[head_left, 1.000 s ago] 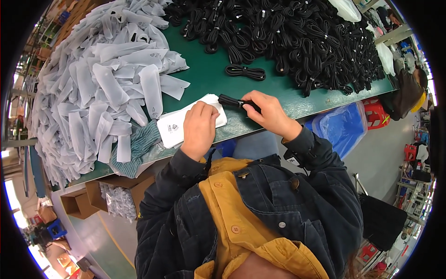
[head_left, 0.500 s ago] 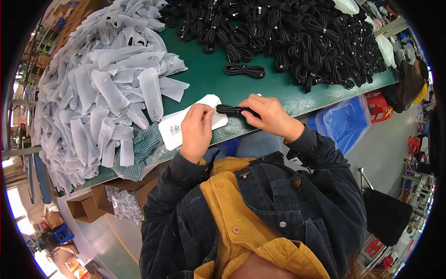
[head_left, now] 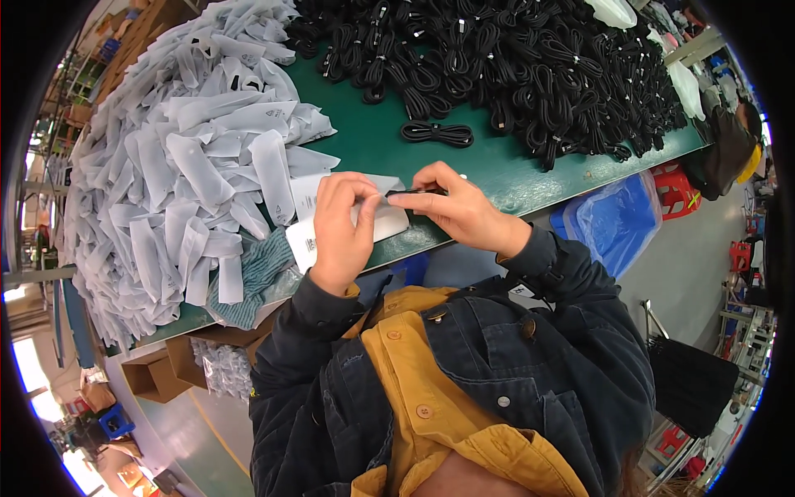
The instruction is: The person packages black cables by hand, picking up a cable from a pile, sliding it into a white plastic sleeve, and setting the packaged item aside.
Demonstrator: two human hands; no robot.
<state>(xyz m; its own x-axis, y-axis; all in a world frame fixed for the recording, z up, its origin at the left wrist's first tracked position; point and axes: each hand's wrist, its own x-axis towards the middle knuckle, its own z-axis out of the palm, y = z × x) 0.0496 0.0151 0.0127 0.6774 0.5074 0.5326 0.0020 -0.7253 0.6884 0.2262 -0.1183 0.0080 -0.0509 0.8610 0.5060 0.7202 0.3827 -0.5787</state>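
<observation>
A stack of flat white bags (head_left: 391, 224) lies at the table's front edge. My left hand (head_left: 342, 228) is closed over its top, fingers pinching the mouth of one translucent bag (head_left: 305, 194) raised off the stack. My right hand (head_left: 468, 211) grips a coiled black cable (head_left: 416, 192), with the thumb and fingers along it. The cable's left end meets the bag's mouth by my left fingertips; how far in it reaches is hidden. Another coiled cable (head_left: 436, 133) lies alone on the green table beyond my hands.
A large heap of filled translucent bags (head_left: 195, 161) covers the table's left. Black coiled cables (head_left: 530, 66) are piled along the far side. A teal knitted cloth (head_left: 252, 277) lies by the stack. Below the right edge stands a blue lined bin (head_left: 613, 219); cardboard boxes (head_left: 153, 377) sit lower left.
My right hand has moved left, bringing the cable's end to the bag by my left hand. The top bag now stands lifted away from the stack.
</observation>
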